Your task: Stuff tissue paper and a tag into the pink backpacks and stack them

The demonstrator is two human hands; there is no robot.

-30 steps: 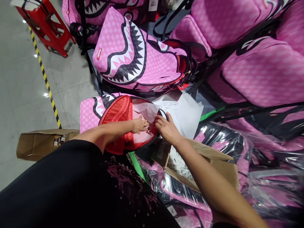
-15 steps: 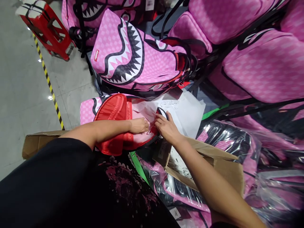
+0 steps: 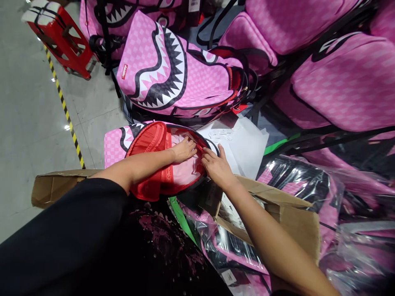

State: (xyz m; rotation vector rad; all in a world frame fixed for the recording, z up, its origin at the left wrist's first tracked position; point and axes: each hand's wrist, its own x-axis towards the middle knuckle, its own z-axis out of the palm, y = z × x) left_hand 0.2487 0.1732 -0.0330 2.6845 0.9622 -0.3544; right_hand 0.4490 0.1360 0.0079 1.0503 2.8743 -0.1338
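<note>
A pink shark-mouth backpack [image 3: 115, 146] lies unzipped in front of me, its red lining [image 3: 148, 144] folded back. My left hand [image 3: 184, 149] lies flat, fingers spread, on white paper [image 3: 185, 170] inside the compartment. My right hand [image 3: 217, 166] rests on the bag's right rim, fingers curled over the edge by the zipper. More white paper sheets [image 3: 243, 146] lie just right of the bag.
Several pink shark backpacks [image 3: 173, 74] are piled behind and to the right. Bagged ones in clear plastic [image 3: 296, 181] lie right. An open cardboard box [image 3: 277, 209] sits under my right arm, another box [image 3: 52, 187] left. A red stool [image 3: 61, 39] and striped floor tape [image 3: 64, 109] are far left.
My left hand has moved up and flattened, pushing the white paper down into the backpack. The paper that stuck up from the opening now lies inside. My right hand stayed at the rim.
</note>
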